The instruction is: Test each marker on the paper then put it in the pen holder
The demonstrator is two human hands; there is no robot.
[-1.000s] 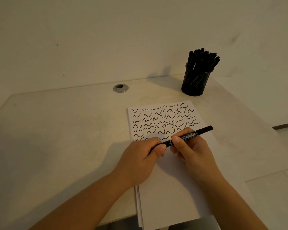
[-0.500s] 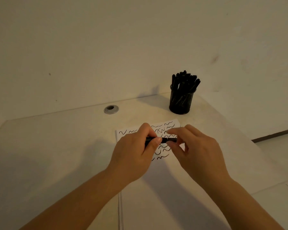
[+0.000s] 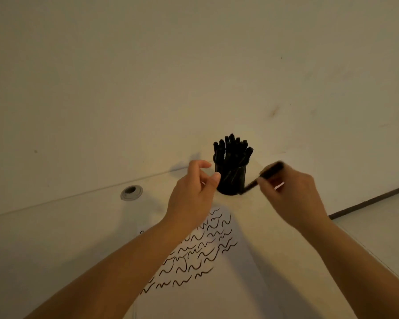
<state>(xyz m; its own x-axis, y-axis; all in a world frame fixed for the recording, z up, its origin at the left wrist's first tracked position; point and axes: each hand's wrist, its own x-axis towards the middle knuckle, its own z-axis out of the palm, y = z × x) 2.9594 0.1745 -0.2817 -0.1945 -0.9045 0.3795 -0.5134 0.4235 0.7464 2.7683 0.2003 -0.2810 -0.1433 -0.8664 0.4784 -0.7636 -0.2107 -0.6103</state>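
The right hand [image 3: 288, 192] now pinches the marker [image 3: 262, 177] just right of the pen holder [image 3: 230, 178], seemingly capped, though it is blurred. The left hand [image 3: 194, 192] has let go, fingers loosely curled, empty. Testing on the paper [image 3: 240, 272] nearer is done; dropping it in comes next.

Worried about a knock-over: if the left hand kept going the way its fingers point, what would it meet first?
Probably the pen holder: the left hand points its thumb and forefinger at its side. Depth is unclear.
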